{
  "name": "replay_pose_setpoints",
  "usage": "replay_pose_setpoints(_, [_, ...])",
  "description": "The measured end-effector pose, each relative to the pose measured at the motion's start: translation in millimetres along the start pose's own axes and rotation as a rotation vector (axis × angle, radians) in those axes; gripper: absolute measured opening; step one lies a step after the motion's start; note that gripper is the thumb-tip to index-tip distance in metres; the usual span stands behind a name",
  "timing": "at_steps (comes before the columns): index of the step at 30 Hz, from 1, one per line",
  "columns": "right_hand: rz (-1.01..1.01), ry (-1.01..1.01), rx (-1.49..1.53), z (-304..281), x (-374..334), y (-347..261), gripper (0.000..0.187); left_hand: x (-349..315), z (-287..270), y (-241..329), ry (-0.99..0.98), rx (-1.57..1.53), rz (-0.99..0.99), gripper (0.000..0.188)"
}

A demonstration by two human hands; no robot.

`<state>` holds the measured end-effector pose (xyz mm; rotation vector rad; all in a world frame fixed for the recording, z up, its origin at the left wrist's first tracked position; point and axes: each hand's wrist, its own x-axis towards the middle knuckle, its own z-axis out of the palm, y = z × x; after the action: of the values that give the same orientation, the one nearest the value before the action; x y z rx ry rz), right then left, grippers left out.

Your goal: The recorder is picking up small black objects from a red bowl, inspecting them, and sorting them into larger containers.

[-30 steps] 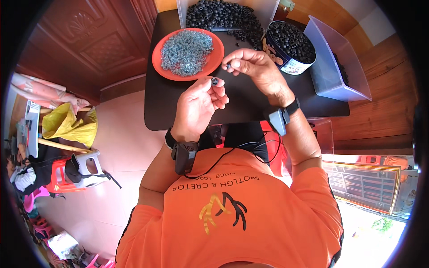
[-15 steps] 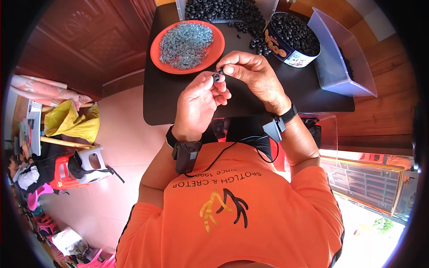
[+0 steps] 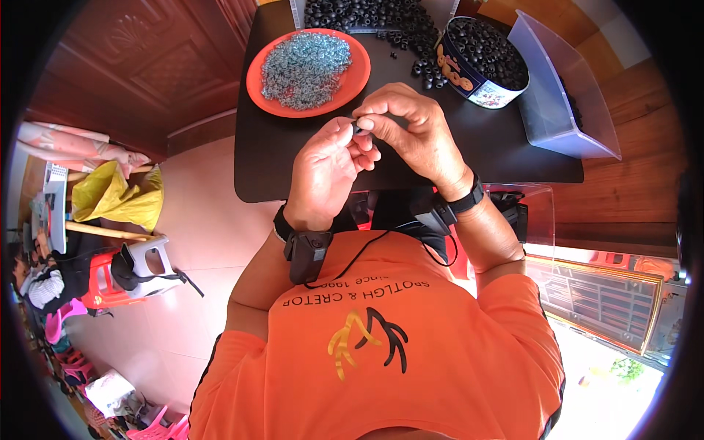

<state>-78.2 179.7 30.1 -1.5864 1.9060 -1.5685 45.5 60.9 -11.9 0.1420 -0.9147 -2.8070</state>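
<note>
Above the near part of the dark table [image 3: 506, 161], my hands meet. My left hand [image 3: 320, 174] pinches a small black piece [image 3: 357, 129] between thumb and forefinger, its other fingers curled loosely. My right hand [image 3: 419, 138] has thumb and forefinger closed at the top of that piece, so most of it is hidden. Whether the right fingertips hold a separate small part, I cannot make out. Beyond my left hand, tiny pale metallic coils that look like springs [image 3: 304, 67] lie heaped on an orange-red plate [image 3: 257, 100].
A round tin [image 3: 488, 95] filled with black pieces stands at the right back, beside a translucent bin [image 3: 546, 117]. More black pieces [image 3: 367, 13] spill from a tray at the far edge, with loose ones [image 3: 428, 72] by the tin. A stool [image 3: 143, 268] stands at left.
My right hand has turned slightly and pressed its thumb down over the black piece, which showed more before. My left hand has barely moved.
</note>
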Motion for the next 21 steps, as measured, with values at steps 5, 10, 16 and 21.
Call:
replay_pose_setpoints(5, [-0.224, 0.154, -0.249, 11, -9, -9, 0.029, -3, 12, 3, 0.086, -0.134, -0.029, 0.017])
replay_pose_setpoints(10, [-0.262, 0.253, -0.338, 17, -13, -8, 0.033, -5, 9, 3, 0.018, -0.181, -0.07, 0.015])
replay_pose_setpoints(16, [-0.313, 0.29, -0.461, 22, -15, -11, 0.033, -6, 15, 3, 0.043, -0.184, -0.065, 0.015])
replay_pose_setpoints(21, [-0.34, 0.32, -0.545, 29, -19, -9, 0.034, -9, 25, 5, 0.056, -0.139, -0.03, 0.016])
